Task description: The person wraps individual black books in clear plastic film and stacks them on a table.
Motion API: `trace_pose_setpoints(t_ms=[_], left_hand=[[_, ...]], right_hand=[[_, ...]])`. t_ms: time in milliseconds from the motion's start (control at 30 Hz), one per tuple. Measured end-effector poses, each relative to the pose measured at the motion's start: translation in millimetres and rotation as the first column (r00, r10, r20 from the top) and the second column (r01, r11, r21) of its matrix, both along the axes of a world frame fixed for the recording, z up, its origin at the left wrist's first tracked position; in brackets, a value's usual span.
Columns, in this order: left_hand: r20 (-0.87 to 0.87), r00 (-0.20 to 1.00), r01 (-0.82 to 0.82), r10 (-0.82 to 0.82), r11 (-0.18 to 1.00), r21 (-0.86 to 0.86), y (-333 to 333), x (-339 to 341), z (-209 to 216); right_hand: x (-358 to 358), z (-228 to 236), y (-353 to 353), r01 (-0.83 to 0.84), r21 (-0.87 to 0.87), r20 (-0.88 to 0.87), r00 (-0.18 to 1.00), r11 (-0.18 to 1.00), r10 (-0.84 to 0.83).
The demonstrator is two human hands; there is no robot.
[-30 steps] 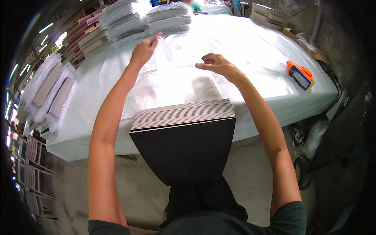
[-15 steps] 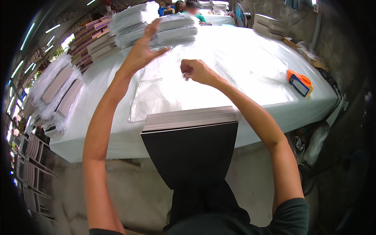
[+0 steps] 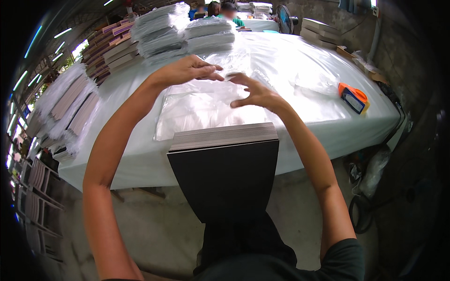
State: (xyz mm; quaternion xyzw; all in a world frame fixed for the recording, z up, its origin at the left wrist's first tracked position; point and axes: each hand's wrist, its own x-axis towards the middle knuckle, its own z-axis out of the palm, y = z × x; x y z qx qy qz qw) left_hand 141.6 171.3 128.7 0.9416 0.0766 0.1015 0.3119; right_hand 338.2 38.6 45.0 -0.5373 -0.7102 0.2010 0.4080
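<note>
My left hand [image 3: 187, 69] and my right hand [image 3: 255, 92] are raised over the white table [image 3: 300, 117], fingers spread. Both pinch the top edge of a clear plastic bag [image 3: 234, 63], lifted off a flat pile of clear bags [image 3: 201, 112] lying in front of me. A thick stack of dark flat boards [image 3: 225, 154] rests on my lap, its far end leaning against the table's near edge, just below my hands.
Stacks of bagged sheets [image 3: 183, 33] stand at the table's far left, with brown boards [image 3: 117, 49] behind. An orange tape dispenser [image 3: 354, 97] sits at the right. More wrapped bundles [image 3: 70, 107] lie left of the table. People [image 3: 220, 9] sit far behind.
Both hands have come closer together and lifted higher, pulling a clear bag up off the pile. My view has shifted nearer the table.
</note>
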Motion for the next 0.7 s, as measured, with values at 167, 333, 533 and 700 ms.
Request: trace_pose_setpoints(t_ms=[167,333,533,700], left_hand=[[-0.040,0.999,0.000,-0.003,0.997,-0.075,6,-13,16],[0.175,0.979,-0.199,0.107,0.703,0.683,-2,-1,8],[-0.200,0.976,0.012,0.089,0.892,0.452,-15,14,20],[0.001,1.000,0.025,-0.026,0.942,-0.334,-29,-9,7]], right_hand=[[6,-7,10,0.151,0.129,-0.241,0.963,0.980,-0.117],[-12,24,1,-0.034,0.365,0.104,0.995,0.930,-0.005],[-2,38,-22,0.110,0.435,0.036,0.990,0.894,-0.139],[-4,-3,-25,0.258,0.368,0.191,0.919,0.894,-0.344]])
